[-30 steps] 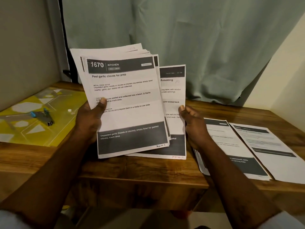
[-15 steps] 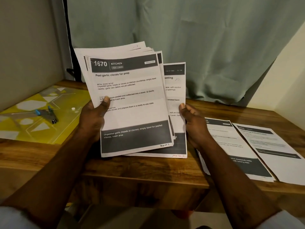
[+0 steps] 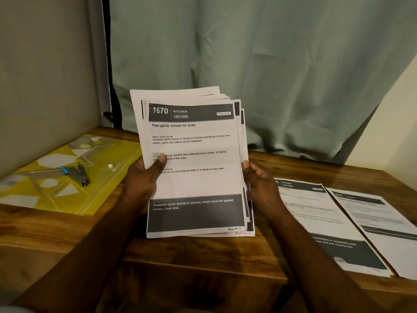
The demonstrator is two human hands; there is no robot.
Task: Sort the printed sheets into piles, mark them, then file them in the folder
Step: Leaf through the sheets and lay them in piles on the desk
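The sheet that poked out on the right half a second ago is now tucked in with the rest. Left of the left grip, a yellow folder lies on the surface. That grip holds the stack of printed sheets upright, thumb on the top page, "1670 KITCHEN". The right grip clasps the stack's right edge. Right of it, two sheets lie flat.

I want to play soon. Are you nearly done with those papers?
Not yet. Two piles lie sorted on the table, at right. The left hand and right hand hold the thick stack, its top sheet page-marked. Filing into the yellow folder remains.
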